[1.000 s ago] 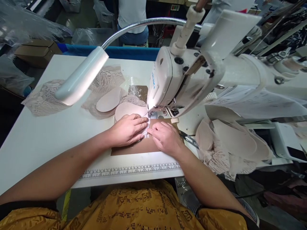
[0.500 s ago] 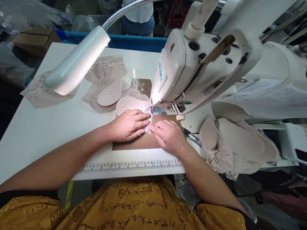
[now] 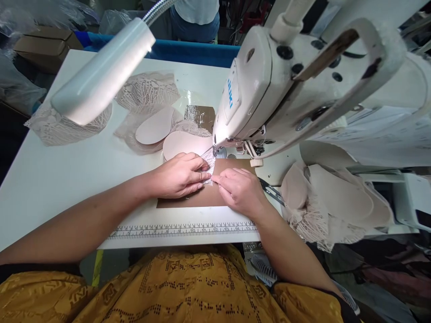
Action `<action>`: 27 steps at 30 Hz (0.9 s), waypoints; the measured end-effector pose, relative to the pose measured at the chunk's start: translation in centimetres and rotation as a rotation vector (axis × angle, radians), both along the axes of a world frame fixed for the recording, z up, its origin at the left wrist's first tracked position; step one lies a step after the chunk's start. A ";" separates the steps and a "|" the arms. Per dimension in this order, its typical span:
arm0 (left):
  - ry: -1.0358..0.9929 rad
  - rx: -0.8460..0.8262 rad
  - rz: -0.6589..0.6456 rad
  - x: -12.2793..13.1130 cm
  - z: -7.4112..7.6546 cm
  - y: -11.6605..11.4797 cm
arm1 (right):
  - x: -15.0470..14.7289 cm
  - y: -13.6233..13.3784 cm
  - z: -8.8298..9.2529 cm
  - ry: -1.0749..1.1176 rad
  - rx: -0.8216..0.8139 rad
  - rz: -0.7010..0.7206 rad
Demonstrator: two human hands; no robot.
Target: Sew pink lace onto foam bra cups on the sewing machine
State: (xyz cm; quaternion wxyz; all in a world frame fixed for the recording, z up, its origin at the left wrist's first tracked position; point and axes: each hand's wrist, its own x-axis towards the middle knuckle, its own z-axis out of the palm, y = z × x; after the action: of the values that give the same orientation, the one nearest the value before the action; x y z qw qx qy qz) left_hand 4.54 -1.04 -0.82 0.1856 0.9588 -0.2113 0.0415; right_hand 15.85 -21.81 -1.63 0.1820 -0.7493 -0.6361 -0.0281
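A strip of white lace runs from under the needle area of the sewing machine toward me. My left hand lies over the lace, its fingers bent together and pressing on it. At the lace's near end, my right hand is curled, with thumb and forefinger pinching the edge. A pale oval cup joined to lace rests just beyond my left hand. Both hands are over a brown sheet on the white table.
Lace pieces and another cup lie behind at left, under a lamp. Scissors and a pile of cups with lace are at right. A ruler strip lines the front edge. A person is beyond.
The fingers of my left hand have curled in a little, and more lace shows between them and the needle. The whole view has shifted slightly.
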 end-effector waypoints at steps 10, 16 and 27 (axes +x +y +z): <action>-0.028 0.034 0.007 -0.1 -0.2 -0.1 | -0.1 0.1 -0.2 -0.026 0.097 0.073; -0.027 0.012 0.000 0.0 0.2 0.0 | -0.2 0.2 -0.2 -0.109 0.078 0.103; -0.085 0.163 0.055 1.4 -0.5 0.3 | -0.1 0.1 -0.5 -0.069 0.028 0.079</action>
State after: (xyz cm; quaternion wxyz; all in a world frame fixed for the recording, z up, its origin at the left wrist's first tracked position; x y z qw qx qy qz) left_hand 5.97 -0.78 -1.35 0.0964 0.9736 -0.1950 0.0698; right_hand 15.75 -21.68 -2.14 0.1714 -0.7194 -0.6708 -0.0556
